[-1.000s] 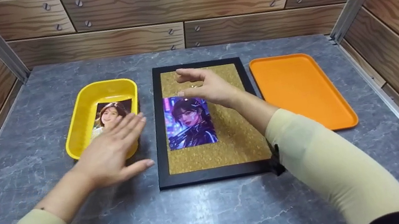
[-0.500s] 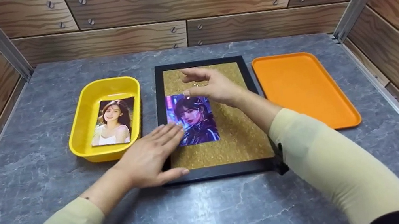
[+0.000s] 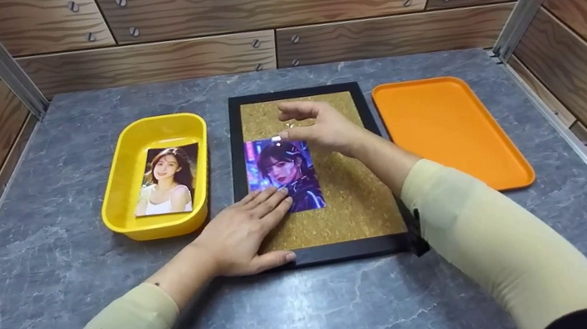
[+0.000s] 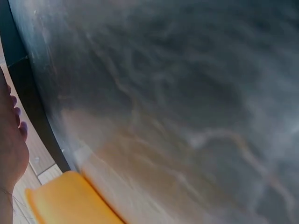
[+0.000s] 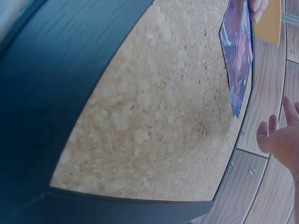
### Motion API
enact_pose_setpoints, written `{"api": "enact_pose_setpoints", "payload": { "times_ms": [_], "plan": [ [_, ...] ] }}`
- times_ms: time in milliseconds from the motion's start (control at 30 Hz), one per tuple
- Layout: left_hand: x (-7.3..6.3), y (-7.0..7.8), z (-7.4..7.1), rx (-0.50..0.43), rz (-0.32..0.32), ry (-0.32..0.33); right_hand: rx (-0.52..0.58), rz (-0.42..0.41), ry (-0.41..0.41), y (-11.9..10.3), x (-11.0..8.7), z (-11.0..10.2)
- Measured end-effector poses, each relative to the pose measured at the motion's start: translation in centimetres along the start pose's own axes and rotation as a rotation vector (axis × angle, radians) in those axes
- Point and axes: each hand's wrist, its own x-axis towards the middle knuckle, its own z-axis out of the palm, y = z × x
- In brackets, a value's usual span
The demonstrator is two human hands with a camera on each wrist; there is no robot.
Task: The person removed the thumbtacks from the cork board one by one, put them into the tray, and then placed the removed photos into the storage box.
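Observation:
A cork board (image 3: 359, 210) with a black frame lies on the table. On its left half rests a purple-and-blue picture card (image 3: 286, 174). My left hand (image 3: 243, 234) lies flat, its fingertips on the card's lower left part and its thumb on the board's front frame. Over the card's top edge is my right hand (image 3: 325, 124), thumb and fingers apart and nothing seen held between them. Near its fingertips, small shiny spots (image 3: 290, 125) show, too small to identify. In the right wrist view, the right hand (image 5: 282, 140) is spread above the cork.
A yellow tub (image 3: 122, 180) left of the board contains a photo of a person (image 3: 166, 181). On the right stands a flat orange tray (image 3: 453, 133), partly behind the right forearm. Wood-patterned walls (image 3: 268, 3) enclose the grey marbled table (image 3: 352, 314).
My left hand has moved right from over the yellow tub onto the picture card, uncovering the photo in the tub. The right hand has stayed nearly still over the board.

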Motion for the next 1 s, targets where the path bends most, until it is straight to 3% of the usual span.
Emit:
{"api": "enact_pose_setpoints", "payload": {
  "times_ms": [433, 1000],
  "plan": [
    [1.0, -0.1, 0.7, -0.002, 0.023, -0.022, 0.001, 0.032, 0.020, 1.1, 0.6, -0.2],
    [1.1, -0.2, 1.1, 0.007, 0.031, -0.033, -0.044, 0.051, 0.009, 3.5, 2.2, -0.1]
  ]
}}
